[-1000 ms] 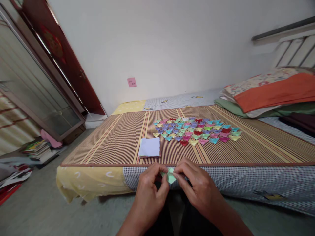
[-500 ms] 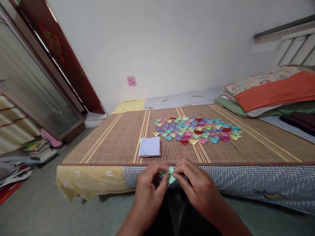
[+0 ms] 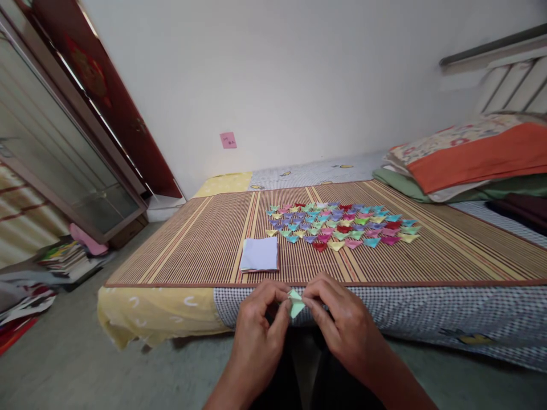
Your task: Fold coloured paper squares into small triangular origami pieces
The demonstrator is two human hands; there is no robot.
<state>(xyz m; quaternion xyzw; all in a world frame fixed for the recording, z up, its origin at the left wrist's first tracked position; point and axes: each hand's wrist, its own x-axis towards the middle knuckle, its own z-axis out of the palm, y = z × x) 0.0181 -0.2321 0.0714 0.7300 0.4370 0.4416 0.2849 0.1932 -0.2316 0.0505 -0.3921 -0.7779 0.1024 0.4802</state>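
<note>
A small piece of folded light green paper (image 3: 296,304) is held between my two hands, just in front of the bed's edge. My left hand (image 3: 261,322) pinches its left side between thumb and fingers. On the other side, my right hand (image 3: 337,316) grips the right edge with thumb and forefinger. Beyond my hands, a stack of square paper (image 3: 260,254) with a pale lavender sheet on top lies on the woven mat (image 3: 192,239). Rows of small folded paper shapes (image 3: 342,225) in many colours spread out to its right.
Folded bedding with an orange band (image 3: 474,156) is piled at the right by the bed rail. A pink note (image 3: 228,140) sticks to the wall. On the floor at left are a stack of books (image 3: 64,256) and a pink item (image 3: 88,239).
The green paper has shifted slightly in my fingers and shows a narrower, pointed outline. Both hands stay in nearly the same place, still pinching it.
</note>
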